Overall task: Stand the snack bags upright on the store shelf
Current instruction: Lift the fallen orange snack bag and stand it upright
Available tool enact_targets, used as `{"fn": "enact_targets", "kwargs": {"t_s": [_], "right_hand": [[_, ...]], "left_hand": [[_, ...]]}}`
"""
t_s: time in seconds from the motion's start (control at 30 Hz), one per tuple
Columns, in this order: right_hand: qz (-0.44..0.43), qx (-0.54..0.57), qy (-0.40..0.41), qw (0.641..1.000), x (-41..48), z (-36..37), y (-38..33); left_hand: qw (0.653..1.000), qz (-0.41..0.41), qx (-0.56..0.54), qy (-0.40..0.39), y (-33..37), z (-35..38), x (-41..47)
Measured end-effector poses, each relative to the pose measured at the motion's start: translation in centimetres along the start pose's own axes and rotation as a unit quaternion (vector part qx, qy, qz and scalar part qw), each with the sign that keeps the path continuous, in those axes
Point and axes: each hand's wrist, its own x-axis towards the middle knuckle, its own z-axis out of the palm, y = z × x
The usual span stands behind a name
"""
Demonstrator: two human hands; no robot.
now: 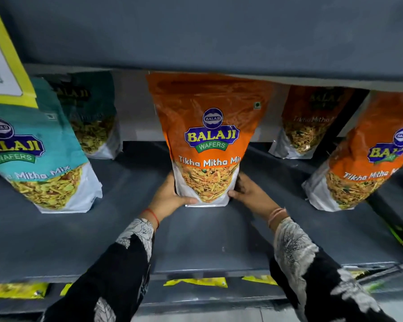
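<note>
An orange Balaji snack bag (207, 135) stands upright in the middle of the grey store shelf (56, 240). My left hand (170, 197) grips its lower left corner and my right hand (249, 192) grips its lower right corner. A second orange bag (368, 163) stands at the right front, leaning left. A third orange bag (310, 122) stands further back on the right. On the left a teal bag (33, 156) stands at the front, with another teal bag (91, 112) behind it.
The shelf above (196, 31) overhangs the bag tops. A yellow-framed sign (5, 56) hangs at the upper left. Yellow packets (196, 281) lie on the lower shelf below the front edge. Bare shelf surface lies in front of the bags.
</note>
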Motion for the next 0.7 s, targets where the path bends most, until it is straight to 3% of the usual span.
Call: {"fn": "enact_targets", "kwargs": {"t_s": [0.1, 0.23, 0.4, 0.7], "right_hand": [[-0.001, -0.054, -0.025, 0.998, -0.1, 0.2, 0.0], [-0.028, -0.138, 0.066, 0.988, -0.2, 1.5, -0.4], [-0.04, -0.14, 0.087, 0.985, -5.2, 3.4, 0.2], [-0.03, -0.222, 0.09, 0.97, -13.0, 5.2, 1.6]], "left_hand": [[1.0, -0.002, 0.009, -0.009, -0.1, -0.1, 0.2], [0.999, 0.012, 0.02, -0.047, 0.3, -0.4, -0.1], [0.999, 0.016, -0.017, -0.03, -1.1, 0.3, -5.0], [0.992, 0.035, 0.114, -0.032, -3.2, 1.4, -12.1]]}}
